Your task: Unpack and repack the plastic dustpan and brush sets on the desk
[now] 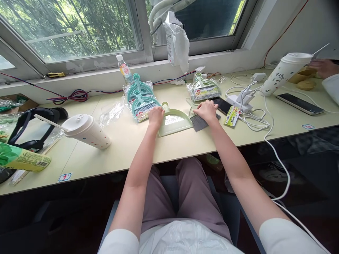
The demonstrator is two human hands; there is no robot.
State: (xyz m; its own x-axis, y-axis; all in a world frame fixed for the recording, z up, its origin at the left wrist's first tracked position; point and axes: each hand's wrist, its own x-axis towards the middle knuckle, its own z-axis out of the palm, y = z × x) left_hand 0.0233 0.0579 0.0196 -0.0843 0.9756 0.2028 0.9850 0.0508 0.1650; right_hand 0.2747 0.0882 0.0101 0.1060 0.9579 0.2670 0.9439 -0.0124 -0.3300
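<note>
Head view | dustpan [176,123] flat on counter [119,144], centred before the person | left hand [156,117] grasping dustpan's left edge, seemingly to steady it | right hand [207,111] grasping brush [201,123] just right of dustpan, fingers over its back, presumably for control

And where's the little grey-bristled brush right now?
In the head view, the brush is right of centre, under the person's right hand and just right of the pale green dustpan.

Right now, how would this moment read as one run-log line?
left hand: at left edge of dustpan | right hand: on grey-bristled brush | brush: right of dustpan
</note>
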